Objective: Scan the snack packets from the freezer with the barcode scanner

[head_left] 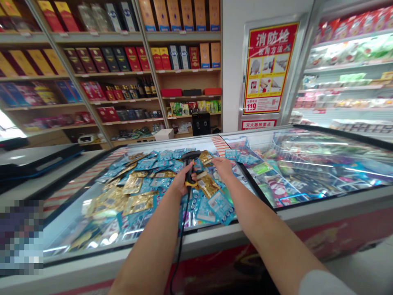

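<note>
Steadiness seemed key as my left hand (183, 181) gripped the black-and-yellow plastic scanner (188, 166) and my right hand (223, 166) pinched a gold foil packet (205, 157) beside the scanner's head, best kept flat and squarely facing it, over shiny blue packets (145, 164) on the white glass-topped freezer (215, 239).

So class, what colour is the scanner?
The scanner is black with yellow parts, clearest in the head view.

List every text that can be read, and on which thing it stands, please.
"消防栓": red poster, top line
"使用方法": same, second line
"火警电话 119": same, lower left
"灭火器放置点": red sign below
Too small or blurred to read: gold packets, blue packets, shelf boxes, price tags, freezer goods, poster's small print.
</note>
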### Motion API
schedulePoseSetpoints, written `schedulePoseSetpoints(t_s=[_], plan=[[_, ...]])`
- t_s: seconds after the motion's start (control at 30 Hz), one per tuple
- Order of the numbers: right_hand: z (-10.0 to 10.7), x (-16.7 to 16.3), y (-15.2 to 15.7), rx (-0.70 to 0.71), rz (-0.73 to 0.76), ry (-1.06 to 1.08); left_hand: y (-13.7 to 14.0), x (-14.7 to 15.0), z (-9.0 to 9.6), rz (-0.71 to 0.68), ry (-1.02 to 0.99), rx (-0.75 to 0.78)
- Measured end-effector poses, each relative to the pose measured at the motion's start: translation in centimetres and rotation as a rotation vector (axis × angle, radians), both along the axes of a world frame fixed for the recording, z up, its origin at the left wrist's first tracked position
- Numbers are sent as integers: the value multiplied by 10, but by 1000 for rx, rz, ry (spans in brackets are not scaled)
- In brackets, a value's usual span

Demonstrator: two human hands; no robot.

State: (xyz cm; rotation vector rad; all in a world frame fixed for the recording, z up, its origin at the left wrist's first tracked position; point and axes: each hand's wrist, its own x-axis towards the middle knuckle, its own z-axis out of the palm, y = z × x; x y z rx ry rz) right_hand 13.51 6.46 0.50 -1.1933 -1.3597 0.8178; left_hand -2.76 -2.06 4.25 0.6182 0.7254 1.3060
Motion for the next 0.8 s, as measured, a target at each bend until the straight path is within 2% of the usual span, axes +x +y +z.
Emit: schedulePoseSetpoints(t_s=[0.1,0.33,0.5,0.6,0.8], plan=[[-2,12,7,44,-158,-42,1,-1,-2,2,-4,26],[4,19,9,146,-302,0,4,-4,-6,-12,9,19],[28,25,-8,385,-353,-8,5,-4,-7,-47,18,19],[37,26,-18,494,-344,-71,6,-4,-7,-60,14,13],[37,16,-23,594,-172,-139,4,-2,-5,-26,-10,31]])
